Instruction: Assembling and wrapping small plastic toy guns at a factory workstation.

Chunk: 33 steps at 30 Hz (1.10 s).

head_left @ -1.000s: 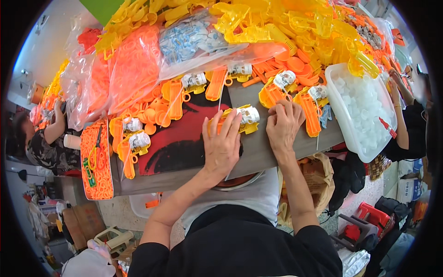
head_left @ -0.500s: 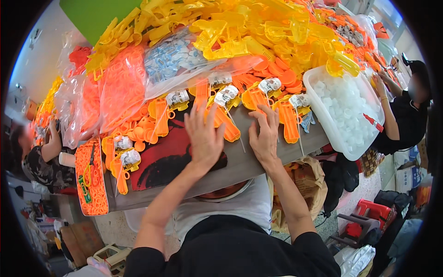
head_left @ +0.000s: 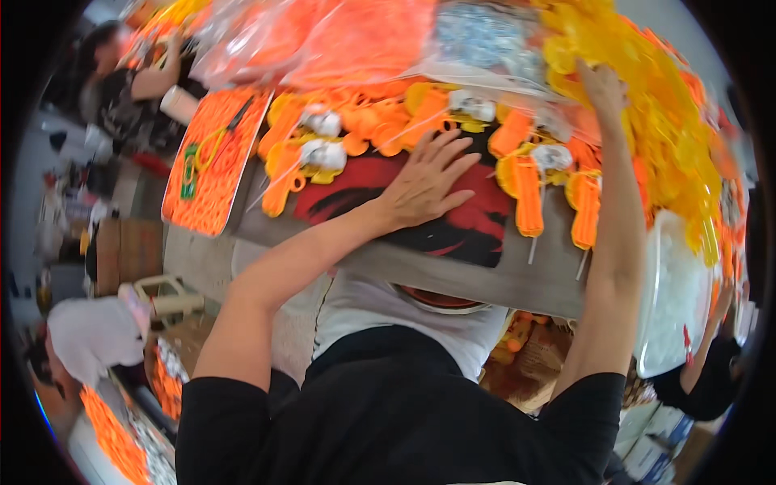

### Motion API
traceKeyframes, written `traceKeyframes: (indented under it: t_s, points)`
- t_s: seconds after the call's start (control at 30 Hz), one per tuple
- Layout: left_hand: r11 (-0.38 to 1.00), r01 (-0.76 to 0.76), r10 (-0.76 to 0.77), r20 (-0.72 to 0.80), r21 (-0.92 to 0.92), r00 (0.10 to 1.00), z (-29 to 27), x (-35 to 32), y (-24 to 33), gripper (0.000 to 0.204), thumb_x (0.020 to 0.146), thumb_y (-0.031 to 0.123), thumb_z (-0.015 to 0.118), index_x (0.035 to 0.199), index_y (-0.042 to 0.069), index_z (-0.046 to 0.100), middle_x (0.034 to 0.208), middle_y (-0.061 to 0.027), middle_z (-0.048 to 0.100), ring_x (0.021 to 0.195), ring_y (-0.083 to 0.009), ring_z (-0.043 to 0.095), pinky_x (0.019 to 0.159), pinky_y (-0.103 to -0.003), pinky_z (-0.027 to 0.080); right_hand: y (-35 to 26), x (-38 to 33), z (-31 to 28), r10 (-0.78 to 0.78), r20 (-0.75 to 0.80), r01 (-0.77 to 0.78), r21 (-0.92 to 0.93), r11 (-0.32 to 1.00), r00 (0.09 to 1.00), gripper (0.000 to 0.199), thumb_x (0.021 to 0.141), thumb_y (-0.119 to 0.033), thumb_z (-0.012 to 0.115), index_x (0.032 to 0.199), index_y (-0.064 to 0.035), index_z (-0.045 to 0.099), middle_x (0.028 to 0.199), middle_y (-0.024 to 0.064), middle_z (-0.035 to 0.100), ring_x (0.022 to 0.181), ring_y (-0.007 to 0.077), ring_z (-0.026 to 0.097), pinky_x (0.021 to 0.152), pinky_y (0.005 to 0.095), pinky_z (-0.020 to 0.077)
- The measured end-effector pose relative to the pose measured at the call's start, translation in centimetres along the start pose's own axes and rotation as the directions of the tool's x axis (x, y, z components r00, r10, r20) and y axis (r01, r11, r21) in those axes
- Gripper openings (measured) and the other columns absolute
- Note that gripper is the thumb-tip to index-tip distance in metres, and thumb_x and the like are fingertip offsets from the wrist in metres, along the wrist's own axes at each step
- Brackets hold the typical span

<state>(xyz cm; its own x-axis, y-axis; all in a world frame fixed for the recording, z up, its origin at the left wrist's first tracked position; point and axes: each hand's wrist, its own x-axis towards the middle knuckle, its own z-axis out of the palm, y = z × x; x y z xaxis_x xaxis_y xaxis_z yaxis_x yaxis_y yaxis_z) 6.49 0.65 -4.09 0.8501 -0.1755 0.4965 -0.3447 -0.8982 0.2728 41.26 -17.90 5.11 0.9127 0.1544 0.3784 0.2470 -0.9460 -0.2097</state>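
My left hand (head_left: pixel 428 179) is spread over a red-and-black mat (head_left: pixel 339 199), its fingertips close to an orange-and-yellow plastic assembly with a white lump. It holds nothing. Stretched out to the far right, my right hand (head_left: pixel 605 89) touches the heap of yellow plastic shells (head_left: pixel 659 121); its fingers are blurred, and I cannot see whether they grip one. Below that arm lie two toy-gun-like assemblies, one with an orange handle (head_left: pixel 529 198) and a thin rod, the other with an orange handle (head_left: pixel 585 212). Two more assemblies (head_left: pixel 284 166) lie left of the mat.
An orange-filled tray (head_left: pixel 212 174) with yellow-handled scissors (head_left: pixel 217 145) and a green object (head_left: pixel 189 171) stands at the left. Bags of orange pieces (head_left: pixel 364 40) and bluish pieces (head_left: pixel 485 40) lie behind. A white tub (head_left: pixel 675 291) sits right. Other people work at both sides.
My view has swung to the right. My right hand has left the table's front area and reached far out to the yellow heap. My left hand stays over the mat, fingers spread.
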Motion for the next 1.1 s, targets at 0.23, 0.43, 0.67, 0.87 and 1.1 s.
traceKeyframes:
  t_s: [0.23, 0.43, 0.67, 0.87, 1.1]
  points:
    - [1.000, -0.008, 0.005, -0.088, -0.031, 0.996, 0.4, -1.3, 0.0, 0.052, 0.094, 0.037, 0.067, 0.134, 0.006, 0.056, 0.145, -0.0151, 0.048, 0.145, -0.0345, 0.035, 0.123, -0.054, 0.020, -0.9, -4.0, -2.1, 0.144, -0.260, -0.008, 0.462, 0.887, 0.955, 0.049, 0.094, -0.050, 0.060, 0.114, -0.0068, 0.072, 0.108, 0.0137, 0.072, 0.107, 0.0289, 0.060, 0.092, 0.0479, 0.0443]
    - [0.945, -0.196, 0.159, -0.156, -0.261, 0.975, -1.9, -5.6, 4.7, 0.020, 0.089, 0.018, 0.067, 0.107, 0.008, 0.066, 0.116, -0.0093, 0.062, 0.124, -0.0276, 0.055, 0.119, -0.056, 0.030, -8.1, -21.3, -6.6, -0.335, 0.074, 0.127, 0.834, 0.538, 0.939, 0.023, 0.101, -0.023, 0.062, 0.100, -0.0006, 0.067, 0.081, 0.0001, 0.059, 0.074, 0.0079, 0.051, 0.066, 0.0261, 0.0427]
    - [0.890, -0.209, 0.073, -0.327, -0.404, 0.942, -4.5, -18.9, 11.1, 0.028, 0.082, 0.005, 0.069, 0.109, 0.005, 0.072, 0.095, -0.0073, 0.067, 0.093, -0.0236, 0.066, 0.097, -0.048, 0.054, -10.8, -28.1, -1.6, -0.626, 0.291, 0.309, 0.674, 0.671, 0.724, 0.020, 0.102, -0.019, 0.061, 0.106, -0.0002, 0.067, 0.082, 0.0039, 0.062, 0.079, 0.0086, 0.056, 0.072, 0.0274, 0.0478]
    - [0.822, 0.544, -0.567, -0.329, -0.167, 0.755, -3.4, -33.6, 5.1, 0.024, 0.083, -0.001, 0.067, 0.107, 0.004, 0.072, 0.093, -0.0131, 0.068, 0.086, -0.0312, 0.065, 0.082, -0.042, 0.055, -16.0, -29.4, 2.0, -0.409, -0.197, 0.423, 0.687, 0.591, 0.891, 0.030, 0.103, -0.024, 0.062, 0.115, 0.0023, 0.069, 0.098, 0.0130, 0.073, 0.089, 0.0176, 0.068, 0.082, 0.0314, 0.0526]
    - [0.239, 0.968, -0.936, -0.283, -0.082, 0.207, -0.6, -50.5, -10.9, 0.036, 0.083, 0.011, 0.074, 0.119, 0.007, 0.066, 0.114, -0.0177, 0.064, 0.102, -0.0338, 0.064, 0.090, -0.041, 0.053, -14.1, -33.2, -3.6, -0.187, -0.171, 0.245, 0.817, 0.521, 0.967, 0.019, 0.102, -0.011, 0.063, 0.110, 0.0057, 0.067, 0.102, 0.0104, 0.071, 0.096, 0.0156, 0.066, 0.087, 0.0282, 0.0543]
